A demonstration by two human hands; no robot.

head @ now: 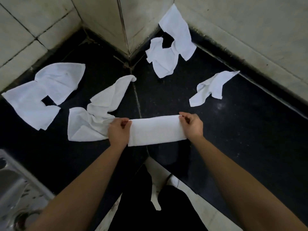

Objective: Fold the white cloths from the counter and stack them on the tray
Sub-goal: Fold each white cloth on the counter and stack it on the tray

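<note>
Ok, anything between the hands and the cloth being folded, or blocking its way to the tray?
Nothing between them: the left hand and right hand pinch the ends of the folded cloth. No tray is in view, so that path can't be judged.

**Black stone table in a tiled corner**

A glossy, speckled black table (233, 130) wraps around a jutting wall corner (103, 17), and its slabs meet at a pale seam (138, 100). Cream tiled walls (250, 30) with dark, grimy grout rise behind it. A metal trim strip (122, 25) runs down the jutting edge. A steel sink (15, 189) sits at lower left. Pale floor tiles (205, 212) show below. The light is dim.
</note>
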